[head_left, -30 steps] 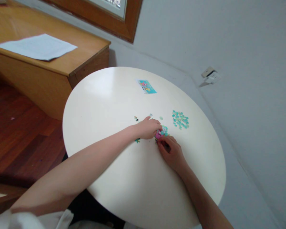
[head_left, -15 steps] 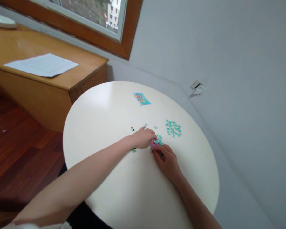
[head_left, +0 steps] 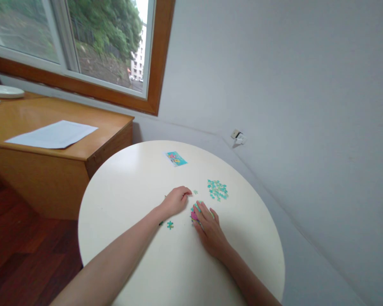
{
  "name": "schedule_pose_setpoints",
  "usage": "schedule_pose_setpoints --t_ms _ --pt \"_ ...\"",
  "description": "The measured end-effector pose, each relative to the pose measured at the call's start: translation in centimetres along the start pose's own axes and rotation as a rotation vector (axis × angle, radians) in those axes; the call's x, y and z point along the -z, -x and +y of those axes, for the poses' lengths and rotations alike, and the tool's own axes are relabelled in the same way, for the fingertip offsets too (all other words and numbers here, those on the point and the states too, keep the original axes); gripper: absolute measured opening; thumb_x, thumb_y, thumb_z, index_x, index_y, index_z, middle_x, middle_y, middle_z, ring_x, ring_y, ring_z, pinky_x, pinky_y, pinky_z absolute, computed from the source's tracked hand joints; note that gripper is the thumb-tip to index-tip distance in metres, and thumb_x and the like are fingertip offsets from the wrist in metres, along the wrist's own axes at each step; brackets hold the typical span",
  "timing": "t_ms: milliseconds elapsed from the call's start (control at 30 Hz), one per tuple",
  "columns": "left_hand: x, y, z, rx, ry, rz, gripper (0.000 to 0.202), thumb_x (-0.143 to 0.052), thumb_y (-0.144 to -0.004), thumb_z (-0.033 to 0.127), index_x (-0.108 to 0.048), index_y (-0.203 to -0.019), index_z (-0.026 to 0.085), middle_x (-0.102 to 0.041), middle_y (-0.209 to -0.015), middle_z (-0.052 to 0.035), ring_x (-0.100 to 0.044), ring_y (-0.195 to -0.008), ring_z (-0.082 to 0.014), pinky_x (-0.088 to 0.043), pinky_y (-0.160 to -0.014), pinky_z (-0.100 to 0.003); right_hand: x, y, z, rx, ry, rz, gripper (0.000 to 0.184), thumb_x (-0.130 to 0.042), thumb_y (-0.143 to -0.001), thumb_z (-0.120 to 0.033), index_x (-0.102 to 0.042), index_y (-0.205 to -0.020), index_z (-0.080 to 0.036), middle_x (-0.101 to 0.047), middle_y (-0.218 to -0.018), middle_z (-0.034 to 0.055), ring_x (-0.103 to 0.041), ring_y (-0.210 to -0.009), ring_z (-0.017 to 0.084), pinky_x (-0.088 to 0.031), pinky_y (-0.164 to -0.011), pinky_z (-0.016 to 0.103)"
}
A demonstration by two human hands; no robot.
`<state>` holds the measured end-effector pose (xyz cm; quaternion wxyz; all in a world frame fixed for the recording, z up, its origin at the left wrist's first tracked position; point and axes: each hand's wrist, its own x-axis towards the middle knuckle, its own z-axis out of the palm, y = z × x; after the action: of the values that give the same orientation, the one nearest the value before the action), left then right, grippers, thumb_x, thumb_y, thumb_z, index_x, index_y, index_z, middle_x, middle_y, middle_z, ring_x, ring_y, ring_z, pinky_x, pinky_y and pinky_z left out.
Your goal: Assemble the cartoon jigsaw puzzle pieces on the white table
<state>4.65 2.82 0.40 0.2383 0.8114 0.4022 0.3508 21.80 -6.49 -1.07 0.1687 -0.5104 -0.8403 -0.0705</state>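
A round cream table [head_left: 130, 178] carries jigsaw pieces. My right hand [head_left: 210, 229] lies flat, fingers stretched, on a small joined patch of pink and teal puzzle [head_left: 194, 212] near the table's middle. My left hand [head_left: 175, 199] rests just left of it with its fingertips pinched together at a small piece on the tabletop; what they hold is too small to make out. A loose teal piece [head_left: 170, 225] lies beside my left forearm. A heap of teal pieces [head_left: 217, 189] lies to the right, beyond my hands. A small picture card [head_left: 176, 158] lies at the table's far side.
A wooden desk [head_left: 83, 148] with a white sheet of paper [head_left: 52, 134] stands to the left, under a wood-framed window [head_left: 155, 63]. A grey wall with a small socket [head_left: 238, 136] runs close behind and right of the table. Dark wood floor [head_left: 19, 238] lies at left.
The camera has tilted up, bringing the window into view. My left hand has shifted left off the joined patch. My right hand has moved onto the patch and flattened over it.
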Motion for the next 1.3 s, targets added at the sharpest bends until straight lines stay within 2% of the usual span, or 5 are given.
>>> schedule_pose_setpoints --t_ms 200,467,767,1100,1300 --pt "0.6 -0.1 0.0 0.062 0.031 0.147 0.026 -0.039 -0.075 0.006 -0.063 -0.078 0.016 -0.068 -0.081 -0.0039 -0.061 -0.078 -0.0143 -0.049 -0.076 -0.028 0.0 -0.1 0.1 -0.049 0.023 0.019 0.048 -0.031 -0.092 -0.026 -0.032 -0.14 -0.019 -0.041 -0.141 0.0114 -0.036 -0.131 0.022 -0.032 -0.103 0.043" --pt "0.4 -0.1 -0.2 0.055 0.051 0.131 0.024 -0.04 -0.074 0.006 -0.061 -0.076 0.016 -0.068 -0.08 -0.0035 -0.06 -0.077 -0.0136 -0.049 -0.076 -0.028 -0.8 -0.2 0.2 -0.084 0.011 0.016 0.044 -0.029 -0.094 -0.027 -0.038 -0.137 -0.02 -0.048 -0.135 0.0099 -0.042 -0.127 0.021 -0.032 -0.103 0.042" --pt "0.1 -0.2 -1.0 0.09 0.119 0.176 0.022 -0.039 -0.075 0.008 -0.059 -0.075 0.017 -0.067 -0.078 -0.0028 -0.06 -0.077 -0.0138 -0.048 -0.075 -0.027 -1.2 -0.1 0.8 -0.207 -0.045 0.135 0.05 -0.022 -0.095 -0.032 -0.03 -0.141 -0.014 -0.038 -0.142 0.0124 -0.031 -0.134 0.022 -0.029 -0.106 0.044" --pt "-0.1 -0.4 -1.4 0.145 0.197 0.234 0.021 -0.038 -0.072 0.013 -0.059 -0.07 0.016 -0.065 -0.071 -0.0032 -0.059 -0.071 -0.015 -0.045 -0.069 -0.026 -3.1 -0.4 3.5 -0.601 -0.656 0.446 0.069 -0.032 -0.084 -0.064 -0.05 -0.13 -0.016 -0.047 -0.135 0.011 -0.041 -0.128 0.024 -0.03 -0.109 0.043" --pt "-0.3 -0.4 -1.9 0.15 0.211 0.215 0.021 -0.037 -0.071 0.016 -0.058 -0.07 0.017 -0.065 -0.069 -0.0028 -0.058 -0.067 -0.0154 -0.043 -0.066 -0.026 -3.1 -0.6 3.5 -0.745 -0.76 0.588 0.069 -0.037 -0.079 -0.067 -0.059 -0.12 -0.016 -0.056 -0.127 0.0115 -0.048 -0.122 0.025 -0.033 -0.107 0.045"
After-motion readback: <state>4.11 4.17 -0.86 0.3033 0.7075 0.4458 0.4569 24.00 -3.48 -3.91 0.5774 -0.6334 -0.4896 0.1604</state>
